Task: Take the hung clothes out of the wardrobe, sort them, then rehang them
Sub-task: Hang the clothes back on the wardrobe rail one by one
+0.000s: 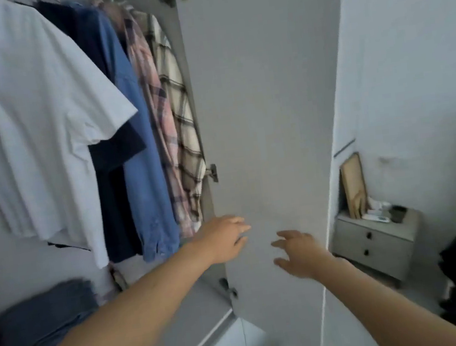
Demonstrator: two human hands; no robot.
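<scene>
In front of the open pale grey wardrobe door (259, 111), the left hand (225, 239) is reaching with fingers nearly straight and slightly apart, holding nothing, whether its tips are touching the panel I cannot tell. The right hand (300, 253) is hovering beside it, fingers spread and loosely bent, gripping nothing. Inside the wardrobe are hanging a white short-sleeved shirt (30, 116), a navy shirt (113, 187), a blue denim shirt (145, 165), a pink plaid shirt (157, 118) and a cream checked shirt (183, 126)
</scene>
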